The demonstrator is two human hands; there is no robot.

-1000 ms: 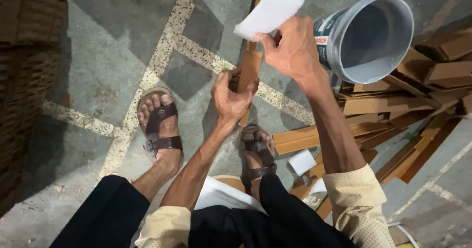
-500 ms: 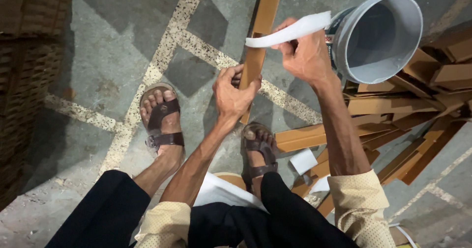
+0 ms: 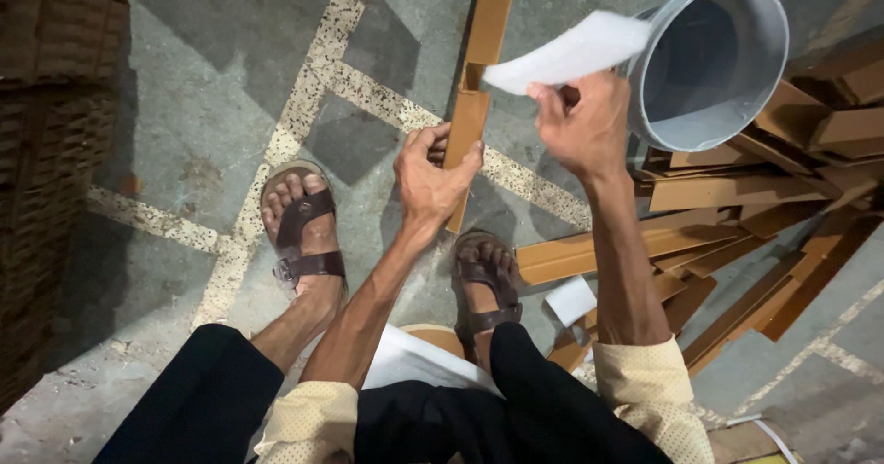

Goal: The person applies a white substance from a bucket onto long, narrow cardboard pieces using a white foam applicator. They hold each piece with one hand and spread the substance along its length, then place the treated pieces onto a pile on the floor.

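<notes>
Cardboard strip (image 3: pixel 474 105), long, flat-sided and folded into an angle, stands nearly upright between the seated person's feet, its brown surface smooth and matte, with a seam or notch partway up. Nearest to me are the dark trouser legs and the pale dotted cuffs, rolled back at the forearms. Below them, brown strapped sandals (image 3: pixel 304 238) rest on a rough grey concrete floor (image 3: pixel 212 105) crossed by pale speckled lines.

Reaching forward with a bent wrist, the left hand (image 3: pixel 431 177) has its fingers curled round the strip's lower half and its thumb pressed on the front face, a firm grasp. Held higher and a little further out, the right hand (image 3: pixel 582 125) pinches a white sheet (image 3: pixel 571 54) between thumb and fingers; the sheet is thin, blurred, and tilts up to the right.

Beyond the right hand lies a grey plastic bucket (image 3: pixel 714 63) tipped on its side, its round mouth facing the camera. Under and beside it sprawls a loose pile of similar brown angled strips (image 3: pixel 737 197). Far left stands a stack of corrugated cardboard (image 3: pixel 51 151).
</notes>
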